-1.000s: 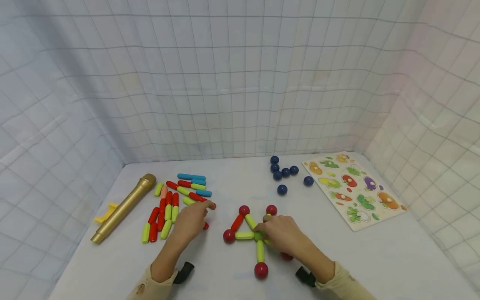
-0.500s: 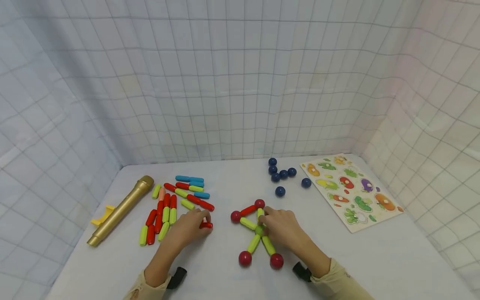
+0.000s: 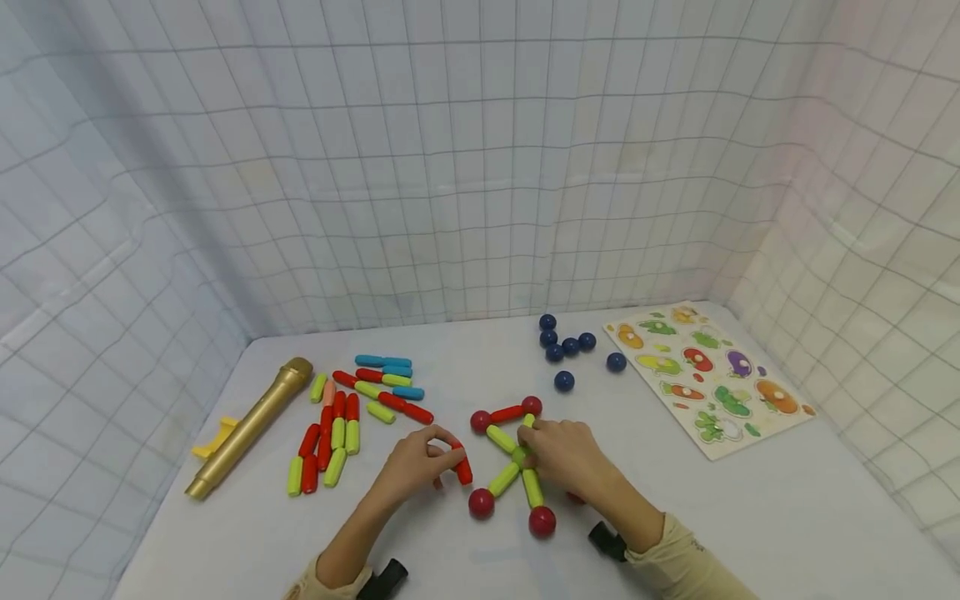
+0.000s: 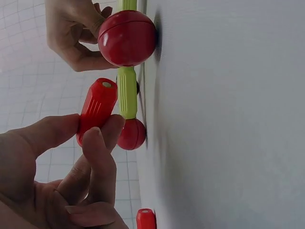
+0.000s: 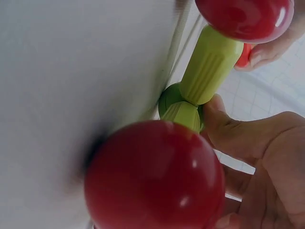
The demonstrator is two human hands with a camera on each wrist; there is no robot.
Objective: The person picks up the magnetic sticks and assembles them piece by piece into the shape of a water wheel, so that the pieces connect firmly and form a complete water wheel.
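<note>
A figure of red balls and green and red rods (image 3: 513, 454) lies on the white table (image 3: 750, 517). My right hand (image 3: 558, 454) grips it at the green hub ball (image 5: 172, 99), where the green rods meet. My left hand (image 3: 420, 462) pinches a loose red rod (image 3: 462, 468) between thumb and fingers, just left of the figure's lower-left red ball (image 3: 481, 502). In the left wrist view the red rod (image 4: 97, 109) hangs a little off the table beside a green rod (image 4: 127, 93). A red ball (image 5: 155, 176) fills the right wrist view.
A pile of red, green and blue rods (image 3: 352, 408) lies to the left, beside a gold toy microphone (image 3: 251, 425). Several dark blue balls (image 3: 566, 350) sit behind the figure. A vegetable puzzle board (image 3: 708, 375) lies at the right. Gridded cloth walls enclose the table.
My left hand picked a red rod from beside the pile and carried it right to the figure. My right hand turned and reshaped the figure, then kept hold of its hub.
</note>
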